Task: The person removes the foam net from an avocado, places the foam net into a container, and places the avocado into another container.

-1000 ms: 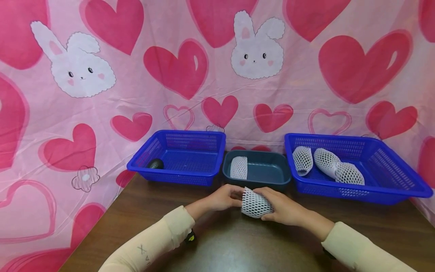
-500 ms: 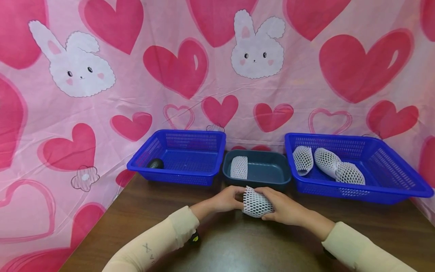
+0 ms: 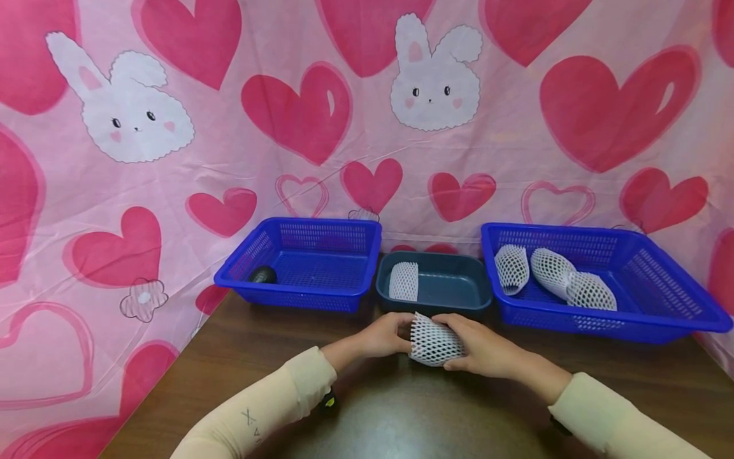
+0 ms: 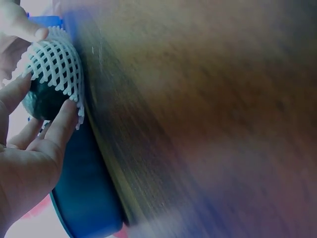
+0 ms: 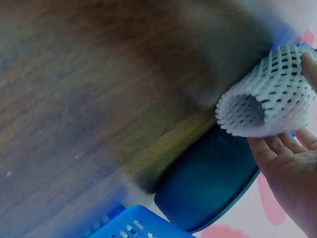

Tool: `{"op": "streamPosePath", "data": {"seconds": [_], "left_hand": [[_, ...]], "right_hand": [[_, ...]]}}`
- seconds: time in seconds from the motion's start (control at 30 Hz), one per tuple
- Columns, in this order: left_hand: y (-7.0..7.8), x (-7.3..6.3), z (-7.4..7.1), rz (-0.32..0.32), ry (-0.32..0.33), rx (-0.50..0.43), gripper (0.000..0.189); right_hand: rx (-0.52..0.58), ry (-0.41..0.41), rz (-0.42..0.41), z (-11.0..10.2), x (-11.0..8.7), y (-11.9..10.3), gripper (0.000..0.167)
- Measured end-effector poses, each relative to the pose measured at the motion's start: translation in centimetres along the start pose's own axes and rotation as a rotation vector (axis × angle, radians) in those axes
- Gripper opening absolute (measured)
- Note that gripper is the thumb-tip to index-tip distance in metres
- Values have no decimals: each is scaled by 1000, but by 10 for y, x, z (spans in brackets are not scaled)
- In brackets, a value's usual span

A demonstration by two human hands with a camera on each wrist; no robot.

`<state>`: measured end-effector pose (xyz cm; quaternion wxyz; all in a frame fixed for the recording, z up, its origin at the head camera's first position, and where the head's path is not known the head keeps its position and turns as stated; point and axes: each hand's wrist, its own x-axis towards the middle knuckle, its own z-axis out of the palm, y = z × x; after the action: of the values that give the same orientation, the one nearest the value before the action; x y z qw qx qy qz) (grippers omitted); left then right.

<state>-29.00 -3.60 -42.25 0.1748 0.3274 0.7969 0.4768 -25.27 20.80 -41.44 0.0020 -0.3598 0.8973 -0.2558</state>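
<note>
The foam net [image 3: 437, 342] is pinched at its mouth by the left hand [image 3: 383, 336] and gripped around its body by the right hand [image 3: 484, 347]; between them, a dark fruit [image 4: 43, 101], likely firm, is best cupped through the soft, stretchy net.

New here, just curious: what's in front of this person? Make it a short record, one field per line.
Held: white foam net around what looks like a dark green fruit
Left hand grip: fingers at the net's open end, where the fruit shows
Right hand grip: around its other end
Left basket: one dark oval
Middle tray: white netting
Right basket: three netted bundles
Surface: wooden table
</note>
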Motion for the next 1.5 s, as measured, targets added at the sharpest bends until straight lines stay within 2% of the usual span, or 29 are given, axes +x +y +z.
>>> {"op": "streamPosePath", "data": {"seconds": [0.13, 0.43, 0.57, 0.8, 0.93, 1.13, 1.27, 1.5], "left_hand": [[1, -1, -1, 15, -1, 0, 42], [0, 0, 0, -12, 6, -45, 43], [0, 0, 1, -11, 2, -48, 43], [1, 0, 4, -8, -2, -85, 45], [2, 1, 5, -12, 3, -86, 46], [4, 3, 6, -43, -3, -30, 51], [4, 3, 5, -14, -16, 49, 49], [5, 3, 5, -60, 17, 121, 45]], "right_hand": [[-9, 15, 12, -4, -3, 1, 74], [-20, 26, 0, -8, -10, 8, 54], [-35, 35, -26, -7, -11, 11, 50], [-6, 11, 9, -5, -11, 11, 48], [3, 13, 2, -7, -11, 11, 47], [-3, 15, -1, -6, -12, 10, 47], [-5, 12, -9, -6, -12, 10, 47], [-20, 3, -24, -8, -12, 10, 44]]}}
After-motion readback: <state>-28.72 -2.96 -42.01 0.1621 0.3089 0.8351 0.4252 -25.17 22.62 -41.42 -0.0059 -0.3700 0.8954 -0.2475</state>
